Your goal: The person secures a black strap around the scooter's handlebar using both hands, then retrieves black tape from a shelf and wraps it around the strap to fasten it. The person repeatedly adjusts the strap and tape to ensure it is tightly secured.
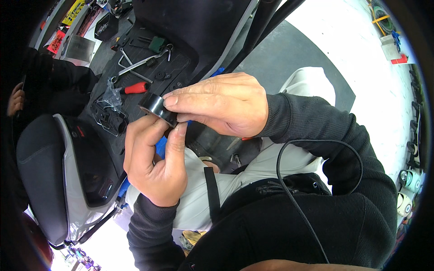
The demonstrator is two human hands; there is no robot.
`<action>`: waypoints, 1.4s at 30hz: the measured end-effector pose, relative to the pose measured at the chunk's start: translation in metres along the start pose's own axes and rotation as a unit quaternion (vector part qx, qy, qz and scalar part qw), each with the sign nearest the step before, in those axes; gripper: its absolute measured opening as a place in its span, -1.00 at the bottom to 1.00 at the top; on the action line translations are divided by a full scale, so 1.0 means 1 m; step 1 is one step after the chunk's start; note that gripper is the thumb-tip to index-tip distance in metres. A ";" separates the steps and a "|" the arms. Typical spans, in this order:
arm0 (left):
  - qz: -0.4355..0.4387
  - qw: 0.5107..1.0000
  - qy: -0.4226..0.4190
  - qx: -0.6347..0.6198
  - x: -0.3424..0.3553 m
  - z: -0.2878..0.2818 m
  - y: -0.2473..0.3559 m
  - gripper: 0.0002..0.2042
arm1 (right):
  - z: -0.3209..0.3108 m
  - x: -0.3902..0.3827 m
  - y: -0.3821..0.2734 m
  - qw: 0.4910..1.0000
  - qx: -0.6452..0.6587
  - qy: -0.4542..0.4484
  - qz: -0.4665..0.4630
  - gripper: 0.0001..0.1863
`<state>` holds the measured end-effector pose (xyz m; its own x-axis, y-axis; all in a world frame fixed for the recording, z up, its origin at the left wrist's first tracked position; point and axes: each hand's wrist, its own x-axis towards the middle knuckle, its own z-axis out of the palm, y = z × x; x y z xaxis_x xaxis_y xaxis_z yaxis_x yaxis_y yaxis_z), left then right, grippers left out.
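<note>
Between my two hands is a roll of glossy black tape [156, 108], tilted on its side. My left hand [156, 165] grips its lower edge with the thumb and bent fingers. The thumb and fingertips of my right hand [226, 105] pinch the near right side of the roll. The fingers partly cover it, and whether a strip is pulled loose I cannot tell. Just beyond the roll, a red-handled screwdriver [135, 88] lies on the dark scooter footboard [181, 63], near a crumpled clear plastic bag [112, 95].
A combination wrench [142, 62], a green block-like item [157, 44] and small black parts lie on the footboard. The scooter seat [40, 176] stands at left. Another person's dark sleeve [68, 79] reaches in there. A black cable [289, 198] loops over my right forearm.
</note>
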<state>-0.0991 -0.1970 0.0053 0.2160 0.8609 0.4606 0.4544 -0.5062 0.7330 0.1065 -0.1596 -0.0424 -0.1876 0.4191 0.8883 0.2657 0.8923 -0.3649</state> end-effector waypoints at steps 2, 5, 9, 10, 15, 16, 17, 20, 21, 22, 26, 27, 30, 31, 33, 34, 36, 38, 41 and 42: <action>0.005 1.000 0.000 -0.003 0.000 0.000 0.001 -0.78 | 0.000 0.000 0.000 1.000 0.000 -0.010 0.005 -0.56; -0.005 1.000 -0.003 -0.003 -0.003 -0.001 0.003 -0.78 | -0.002 0.001 0.002 1.000 0.009 -0.004 -0.022 -0.53; -0.004 1.000 -0.001 0.005 -0.004 -0.002 0.004 -0.77 | 0.000 0.001 0.002 0.999 0.023 0.003 -0.024 -0.51; -0.006 1.000 0.000 0.005 -0.004 -0.002 0.004 -0.77 | 0.000 0.000 0.002 1.000 0.021 0.003 -0.021 -0.51; 0.034 0.999 -0.025 0.016 -0.002 -0.003 0.002 -0.82 | 0.001 -0.001 0.003 1.000 0.005 0.006 -0.016 -0.59; 0.049 0.998 -0.035 0.012 -0.002 -0.003 0.002 -0.84 | 0.001 -0.001 0.004 1.000 0.003 0.010 -0.027 -0.63; 0.034 0.999 -0.024 0.020 -0.003 -0.003 0.002 -0.82 | 0.002 -0.001 0.005 0.999 0.002 0.007 -0.033 -0.65; 0.011 1.000 0.004 0.021 -0.003 -0.001 0.002 -0.78 | 0.003 -0.001 0.007 0.999 0.002 0.006 -0.034 -0.66; 0.010 1.000 0.004 0.019 -0.003 0.000 0.002 -0.78 | 0.003 -0.001 0.007 0.999 0.004 0.008 -0.034 -0.65; 0.001 1.000 0.005 0.018 -0.004 0.000 0.003 -0.78 | 0.004 -0.001 0.007 0.999 0.009 0.014 -0.035 -0.65; 0.011 1.000 0.001 0.015 -0.003 -0.001 0.003 -0.78 | 0.004 -0.002 0.003 1.000 0.007 0.005 -0.014 -0.55; 0.016 1.000 -0.002 0.021 -0.003 -0.002 0.003 -0.78 | 0.003 -0.003 0.002 1.000 0.007 0.002 -0.011 -0.52; 0.016 1.000 -0.002 0.017 -0.003 -0.001 0.003 -0.78 | 0.003 -0.003 0.004 1.000 0.015 0.005 -0.019 -0.51; 0.011 1.000 -0.002 0.014 -0.003 0.000 0.003 -0.78 | 0.003 -0.002 0.004 1.000 0.019 0.007 -0.020 -0.50; 0.009 1.000 -0.001 0.015 -0.004 -0.001 0.004 -0.78 | 0.004 -0.003 0.005 0.999 0.025 0.010 -0.019 -0.50; 0.005 1.000 -0.003 0.015 -0.004 -0.001 0.004 -0.78 | 0.005 -0.003 0.004 0.999 0.027 0.011 -0.016 -0.50; 0.008 1.000 -0.004 0.020 -0.004 -0.003 0.005 -0.78 | 0.007 -0.003 0.004 0.999 0.020 0.021 -0.016 -0.57; 0.013 1.000 -0.004 0.021 -0.003 -0.002 0.005 -0.78 | 0.008 -0.002 0.005 0.999 0.010 0.036 -0.023 -0.66; 0.017 1.000 -0.001 0.014 -0.003 0.000 0.004 -0.78 | 0.009 -0.002 0.006 0.999 0.011 0.043 -0.030 -0.67; 0.014 1.000 -0.001 0.009 -0.003 0.000 0.004 -0.78 | 0.010 -0.002 0.006 0.999 0.014 0.043 -0.030 -0.66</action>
<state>-0.0978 -0.2014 0.0067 0.2305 0.8465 0.4798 0.4629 -0.5292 0.7112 0.0993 -0.1531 -0.0490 -0.1195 0.3504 0.9290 0.2307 0.9199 -0.3173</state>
